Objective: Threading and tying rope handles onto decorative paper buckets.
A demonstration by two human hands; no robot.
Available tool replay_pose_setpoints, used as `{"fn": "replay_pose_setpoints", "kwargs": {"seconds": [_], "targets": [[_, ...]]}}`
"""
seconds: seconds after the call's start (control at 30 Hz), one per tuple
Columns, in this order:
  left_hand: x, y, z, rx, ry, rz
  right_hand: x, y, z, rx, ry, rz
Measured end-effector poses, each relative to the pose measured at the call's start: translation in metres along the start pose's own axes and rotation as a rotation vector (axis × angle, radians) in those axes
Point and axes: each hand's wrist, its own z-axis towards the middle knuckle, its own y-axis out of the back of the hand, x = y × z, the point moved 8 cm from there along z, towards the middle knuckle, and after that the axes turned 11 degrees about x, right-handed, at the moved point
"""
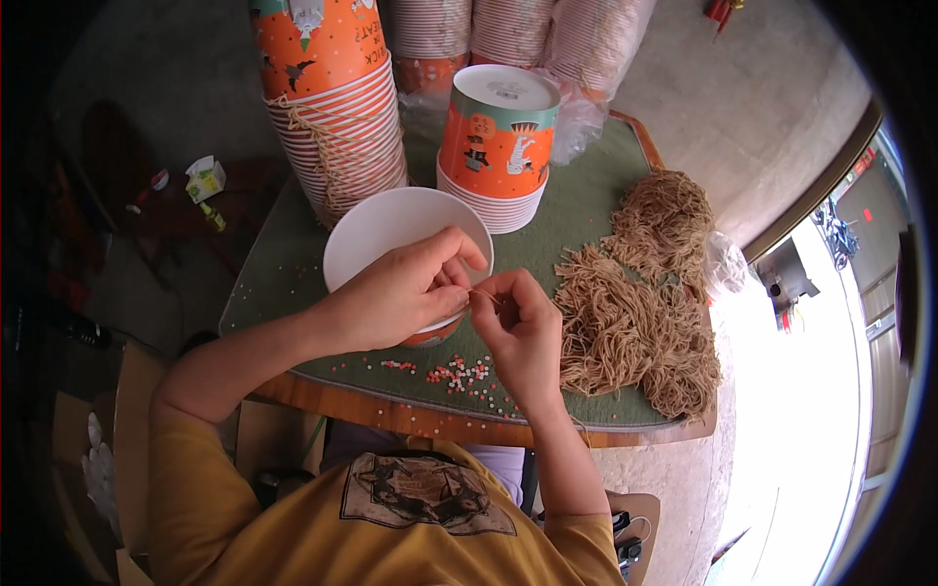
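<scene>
A white-lined paper bucket (pixel 366 234) stands at the near side of the table, its mouth up and a strip of orange outside wall showing below my hands. My left hand (pixel 396 288) reaches across its rim, thumb and fingertips pinched together at the right edge. Close beside it, my right hand (pixel 523 337) is closed in a pinch. A thin tan cord (pixel 486 295) shows between the fingertips of both hands; its ends are hidden. Small orange and white beads (pixel 459 373) lie scattered in front of the bucket.
Tall nested orange buckets (pixel 337 137) wrapped with cord stand behind, left. A shorter upside-down stack (pixel 496 161) is beside them, with plastic-wrapped stacks (pixel 508 34) farther back. Heaps of tan cords (pixel 625 322) cover the table's right side. Cardboard boxes (pixel 137 420) stand at lower left.
</scene>
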Motion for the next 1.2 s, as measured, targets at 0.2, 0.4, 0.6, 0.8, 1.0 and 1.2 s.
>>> {"fn": "replay_pose_setpoints", "kwargs": {"seconds": [0.2, 0.4, 0.6, 0.8, 1.0, 1.2], "targets": [[-0.011, -0.002, -0.006, -0.106, -0.102, 0.446, 0.000, -0.007, -0.002, -0.006, 0.017, 0.011], [-0.023, -0.005, -0.012, -0.197, -0.162, 0.680, 0.010, -0.005, -0.008, -0.105, 0.139, -0.137], [-0.007, 0.007, -0.013, -0.131, -0.088, 0.414, -0.009, -0.013, -0.006, 0.002, -0.044, 0.307], [0.012, 0.004, -0.007, 0.058, 0.157, -0.049, -0.017, -0.015, -0.005, 0.026, -0.076, 0.430], [0.019, 0.000, -0.005, 0.122, 0.187, -0.070, -0.012, -0.017, -0.007, 0.063, -0.089, 0.342], [-0.025, 0.001, -0.015, -0.232, -0.214, 0.672, -0.009, -0.015, -0.010, 0.048, -0.077, 0.195]]}}
